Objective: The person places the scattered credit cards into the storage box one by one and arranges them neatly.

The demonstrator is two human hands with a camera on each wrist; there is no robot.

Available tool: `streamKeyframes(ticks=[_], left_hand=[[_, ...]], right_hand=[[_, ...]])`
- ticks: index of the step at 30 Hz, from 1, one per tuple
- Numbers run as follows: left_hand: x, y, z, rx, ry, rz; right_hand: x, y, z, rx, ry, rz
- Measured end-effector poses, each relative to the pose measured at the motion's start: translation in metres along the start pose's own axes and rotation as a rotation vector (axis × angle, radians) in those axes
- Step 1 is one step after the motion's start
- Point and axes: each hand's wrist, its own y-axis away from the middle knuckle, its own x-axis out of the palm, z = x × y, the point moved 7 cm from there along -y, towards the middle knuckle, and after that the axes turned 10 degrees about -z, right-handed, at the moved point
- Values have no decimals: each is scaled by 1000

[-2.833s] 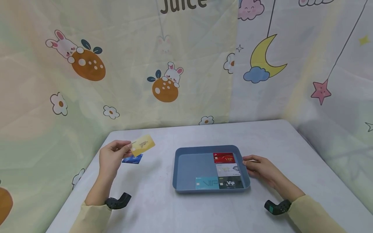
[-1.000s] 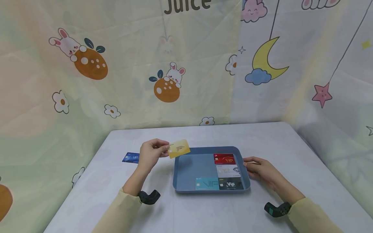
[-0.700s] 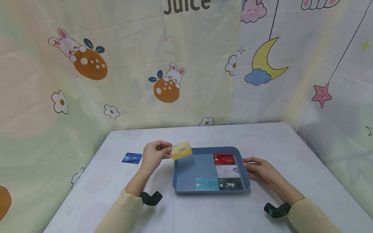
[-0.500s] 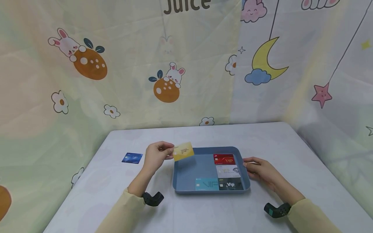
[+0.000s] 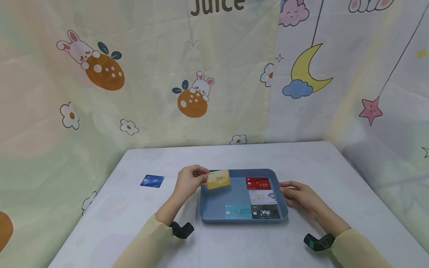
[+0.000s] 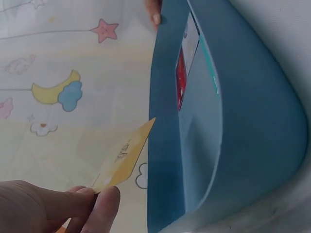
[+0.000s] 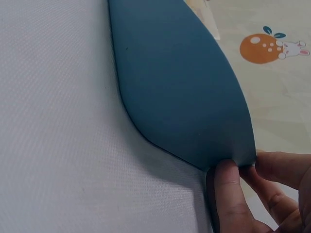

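In the head view my left hand [image 5: 190, 182] pinches a yellow card [image 5: 218, 179] by its left edge, thumb against fingers. This card hangs tilted above the left back part of a blue tray [image 5: 214, 204]. Inside the tray, toward the right, lie a red card [image 5: 258, 182], a white card [image 5: 263, 197], a dark card [image 5: 265, 211] and a teal card [image 5: 238, 211]. With its fingertips my right hand [image 5: 301, 197] grips the tray's right edge; the right wrist view shows its thumb [image 7: 227, 182] against the outer wall.
A blue card [image 5: 152, 181] lies flat on the white table [image 5: 234, 242], left of the tray. Behind the table hangs a printed cloth [image 5: 221, 119]. Each wrist wears a black camera, such as the left camera [image 5: 182, 230].
My left hand has carried the yellow card rightward from near the blue card to over the tray, lowering it slightly at the end. The blue card is now uncovered. My right hand stays put.
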Motion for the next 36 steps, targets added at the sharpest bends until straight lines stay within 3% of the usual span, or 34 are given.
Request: streamKeyframes(ticks=[11, 20, 29, 36], left_hand=[[19, 2, -7, 43, -43, 62], [36, 7, -7, 74, -138, 116], [50, 8, -13, 207, -411, 174], [62, 10, -12, 205, -517, 221]], right_hand=[[1, -2, -2, -7, -24, 4], [0, -2, -2, -8, -11, 6], [-1, -2, -2, -12, -22, 11], [0, -1, -2, -12, -22, 7]])
